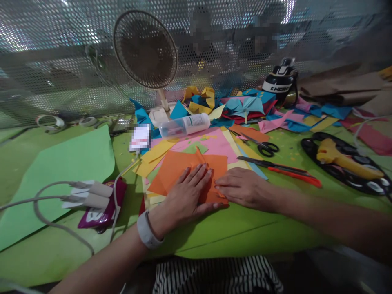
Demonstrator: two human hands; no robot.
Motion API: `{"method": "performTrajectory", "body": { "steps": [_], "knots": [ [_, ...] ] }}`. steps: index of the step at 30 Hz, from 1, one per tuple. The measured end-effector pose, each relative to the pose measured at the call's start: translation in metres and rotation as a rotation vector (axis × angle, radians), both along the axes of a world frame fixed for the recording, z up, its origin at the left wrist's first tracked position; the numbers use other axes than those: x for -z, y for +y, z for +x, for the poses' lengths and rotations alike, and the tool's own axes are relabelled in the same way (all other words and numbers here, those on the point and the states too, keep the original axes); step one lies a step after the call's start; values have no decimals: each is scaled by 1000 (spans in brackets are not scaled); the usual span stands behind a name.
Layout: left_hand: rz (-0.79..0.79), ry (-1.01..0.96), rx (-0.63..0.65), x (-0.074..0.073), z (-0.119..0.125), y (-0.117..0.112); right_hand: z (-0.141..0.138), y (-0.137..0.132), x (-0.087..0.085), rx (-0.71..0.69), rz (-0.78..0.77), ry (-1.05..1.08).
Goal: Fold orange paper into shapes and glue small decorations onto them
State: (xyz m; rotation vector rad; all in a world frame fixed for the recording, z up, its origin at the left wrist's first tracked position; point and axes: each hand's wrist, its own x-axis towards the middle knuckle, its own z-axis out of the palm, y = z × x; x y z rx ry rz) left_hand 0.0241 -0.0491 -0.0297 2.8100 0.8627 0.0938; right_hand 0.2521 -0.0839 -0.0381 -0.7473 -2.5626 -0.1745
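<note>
Striped cloth [214, 275] lies nearest, just below the near edge of the green desk [239, 230]. At the left, a large light green sheet [73, 171] lies on the desk, with a roll of tape [50, 122] beyond its far side. White plugs [98, 194] with grey cables rest on a purple packet [102, 216] beside that sheet. Farther back, a fan [145, 51] stands before a perforated screen [76, 77]. A clear bottle [183, 125] with a white label lies on its side near the fan's base.

At the near middle, an orange paper [168, 167] lies on a stack of coloured sheets. The left hand [191, 185], a pale band [148, 230] at its wrist, is spread flat on the orange paper. The right hand [241, 188] touches its right edge, fingers together and bent; whether they pinch the paper I cannot tell. Beyond, coloured paper pieces [245, 104] form a heap.

Right of the stack lie black-handled scissors [266, 148] and, nearer, a red-handled cutter [294, 173], blade pointing left. Far right, a black flask [278, 81] stands behind the heap, and nearer, a yellow glue gun [349, 160] rests on a black tray [309, 149].
</note>
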Motion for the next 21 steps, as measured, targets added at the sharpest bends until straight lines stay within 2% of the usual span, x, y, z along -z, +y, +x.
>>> {"method": "performTrajectory", "body": {
  "steps": [7,16,21],
  "knots": [
    [6,24,-4,-2,1,-1,-3,6,4,15,-57,86],
    [119,15,-16,5,-1,-12,-1,9,5,46,-286,217],
    [34,12,-17,-10,-5,-10,0,12,2,17,-370,258]
  ]
}}
